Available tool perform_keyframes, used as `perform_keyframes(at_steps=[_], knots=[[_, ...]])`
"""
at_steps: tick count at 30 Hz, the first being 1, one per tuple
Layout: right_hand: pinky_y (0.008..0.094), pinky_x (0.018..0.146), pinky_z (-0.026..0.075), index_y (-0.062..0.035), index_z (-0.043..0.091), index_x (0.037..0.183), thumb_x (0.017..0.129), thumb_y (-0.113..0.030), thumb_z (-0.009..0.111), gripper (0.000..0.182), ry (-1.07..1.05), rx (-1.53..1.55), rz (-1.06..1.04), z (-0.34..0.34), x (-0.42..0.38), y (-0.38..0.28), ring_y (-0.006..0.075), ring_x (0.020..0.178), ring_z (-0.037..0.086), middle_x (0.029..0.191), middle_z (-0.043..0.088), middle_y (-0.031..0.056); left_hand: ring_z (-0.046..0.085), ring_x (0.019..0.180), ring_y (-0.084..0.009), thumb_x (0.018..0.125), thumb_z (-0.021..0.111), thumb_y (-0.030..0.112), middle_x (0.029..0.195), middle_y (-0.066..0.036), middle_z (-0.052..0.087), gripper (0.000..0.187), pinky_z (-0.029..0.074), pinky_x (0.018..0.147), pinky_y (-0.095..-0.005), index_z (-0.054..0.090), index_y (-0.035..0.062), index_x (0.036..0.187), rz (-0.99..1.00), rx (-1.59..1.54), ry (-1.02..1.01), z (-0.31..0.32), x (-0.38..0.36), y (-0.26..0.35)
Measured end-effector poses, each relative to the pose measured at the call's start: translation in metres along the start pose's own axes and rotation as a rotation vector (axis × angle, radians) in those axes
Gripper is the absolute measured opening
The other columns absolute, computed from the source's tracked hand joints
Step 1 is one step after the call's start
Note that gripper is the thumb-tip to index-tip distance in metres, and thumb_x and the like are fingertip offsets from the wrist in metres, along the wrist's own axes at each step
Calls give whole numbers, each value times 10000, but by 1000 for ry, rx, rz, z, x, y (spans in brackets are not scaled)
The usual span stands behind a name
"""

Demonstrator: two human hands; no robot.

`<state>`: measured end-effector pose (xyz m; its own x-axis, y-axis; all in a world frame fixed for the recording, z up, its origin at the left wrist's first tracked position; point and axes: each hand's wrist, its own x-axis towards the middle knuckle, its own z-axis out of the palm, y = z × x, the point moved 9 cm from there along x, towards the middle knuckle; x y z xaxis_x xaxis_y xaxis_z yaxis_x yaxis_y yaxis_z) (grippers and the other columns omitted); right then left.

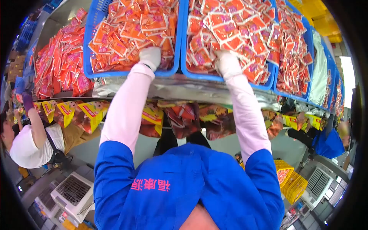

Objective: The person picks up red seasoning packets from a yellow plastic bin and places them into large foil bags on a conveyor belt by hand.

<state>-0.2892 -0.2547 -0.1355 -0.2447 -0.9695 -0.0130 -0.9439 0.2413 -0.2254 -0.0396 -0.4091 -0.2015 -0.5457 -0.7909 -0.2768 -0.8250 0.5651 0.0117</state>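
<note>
My left hand (150, 57), in a white glove with a pale pink sleeve, rests on the orange-red sachets (130, 34) at the near edge of a blue bin (89, 57). Its fingers curl down out of sight. My right hand (228, 64), gloved the same way, is dug into the red sachets (237, 30) heaped in the neighbouring blue bin (183, 50). Its fingertips are buried under the sachets. My blue jacket (184, 191) fills the bottom of the view.
More bins of sachets stand to the left (57, 61) and right (295, 50). Yellow-and-red bags (92, 113) lie on a foil-lined shelf (180, 90) below the bins. One person's purple-gloved hand (27, 101) reaches in at left. Another person in blue (329, 143) stands right. Yellow crates (291, 180) sit low right.
</note>
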Motion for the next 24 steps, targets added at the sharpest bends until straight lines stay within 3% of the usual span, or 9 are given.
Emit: perform_keyframes(at_steps=[2, 4, 6, 8, 10, 12, 16, 18, 24], knots=[[460, 830, 519, -92, 698, 1086, 860, -199, 627, 260, 9, -69, -16, -25, -9, 9, 406, 930, 655, 965, 687, 217, 716, 910, -315, 926, 556, 212, 957, -157, 729, 224, 552, 760, -438, 714, 64, 983, 34, -78, 146, -42, -44, -1], [445, 791, 531, -61, 701, 1056, 848, -204, 619, 266, 190, 122, 62, -79, -46, 4, 375, 854, 680, 896, 689, 218, 706, 840, -306, 915, 584, 172, 901, -168, 707, 171, 530, 701, -399, 698, 45, 923, -18, -549, 175, -64, -92, -29], [357, 753, 531, -57, 684, 1141, 864, -196, 652, 312, 96, 531, 242, -109, -81, -5, 257, 775, 693, 850, 712, 132, 716, 739, -186, 906, 613, 53, 860, -127, 692, 121, 540, 696, -296, 662, 14, 1010, 50, -796, 259, -87, -155, -36], [297, 751, 507, -40, 660, 1185, 883, -183, 668, 334, -70, 1077, 252, -105, -109, -40, 149, 764, 660, 861, 713, 55, 645, 724, -298, 814, 663, 39, 791, -133, 648, 74, 512, 670, -343, 679, 46, 886, 14, -1028, 234, -106, -227, -17], [312, 771, 505, -33, 648, 1204, 906, -160, 653, 324, -198, 1297, 196, -105, -136, -111, 128, 806, 657, 900, 720, 26, 657, 767, -299, 752, 719, 56, 791, -116, 649, 121, 518, 701, -363, 687, 63, 868, 261, -979, 325, -96, -271, 10], [333, 783, 512, -24, 643, 1206, 919, -181, 631, 327, -284, 1026, -55, -94, -149, -176, 182, 819, 678, 907, 727, 80, 653, 794, -298, 739, 704, 97, 803, -100, 660, 100, 502, 761, -392, 689, 72, 835, 362, -659, 481, -87, -296, 30], [401, 822, 538, -44, 642, 1182, 922, -218, 623, 313, -374, 575, -155, -8, -162, -232, 390, 914, 684, 989, 699, 219, 636, 837, -235, 753, 630, 170, 730, -81, 652, 75, 448, 837, -412, 676, 117, 725, 561, -307, 316, -35, -306, 40], [437, 799, 533, -47, 649, 1146, 920, -202, 600, 279, -331, 501, -238, -13, -162, -251, 406, 911, 670, 964, 691, 228, 619, 830, -265, 726, 639, 149, 733, -76, 638, 57, 434, 946, -417, 684, 116, 739, 549, -207, 247, -22, -314, 28], [459, 800, 543, -58, 699, 1032, 862, -169, 624, 216, -714, -96, -371, 29, -160, -321, 366, 915, 689, 928, 704, 226, 629, 866, -287, 708, 644, 154, 776, -113, 665, 100, 413, 1022, -442, 724, 98, 730, 538, -47, 309, -15, -321, 0]])
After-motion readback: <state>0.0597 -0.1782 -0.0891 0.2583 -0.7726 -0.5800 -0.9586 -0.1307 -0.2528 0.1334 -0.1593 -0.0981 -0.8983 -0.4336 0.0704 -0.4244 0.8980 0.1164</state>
